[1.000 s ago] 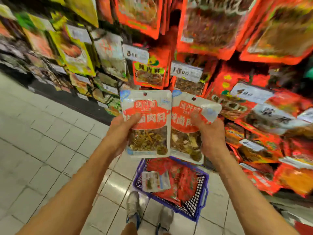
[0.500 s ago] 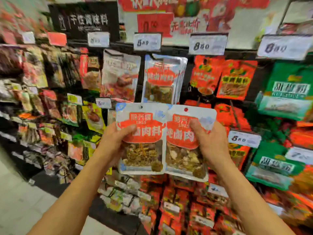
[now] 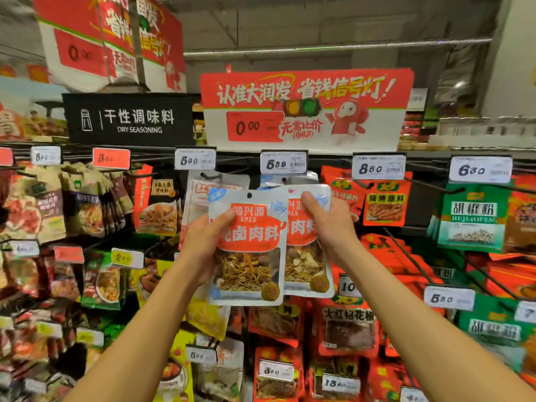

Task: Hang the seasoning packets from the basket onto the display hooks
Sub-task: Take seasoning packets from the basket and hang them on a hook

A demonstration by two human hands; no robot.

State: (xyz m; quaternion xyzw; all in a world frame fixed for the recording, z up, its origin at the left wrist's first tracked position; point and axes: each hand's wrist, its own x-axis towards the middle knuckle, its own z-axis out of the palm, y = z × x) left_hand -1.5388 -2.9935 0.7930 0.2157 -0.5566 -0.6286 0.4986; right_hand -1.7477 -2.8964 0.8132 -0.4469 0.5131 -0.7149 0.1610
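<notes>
The left hand (image 3: pixel 203 250) grips one flat, shiny plastic packet (image 3: pixel 246 248) and the right hand (image 3: pixel 330 224) grips another packet (image 3: pixel 304 262) tucked just behind it, both held up before the thin black hooks (image 3: pixel 208 176), with dry brown bits showing through their clear windows.

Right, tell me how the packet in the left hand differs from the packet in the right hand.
The left packet lies in front, overlapping the right packet, which sits slightly higher. The left hand grips its packet at the side edge; the right hand holds its packet across the front near the top. The left packet's window shows stringy shreds; the right packet's shows pale slices. Both share the same white, blue and red design.
</notes>
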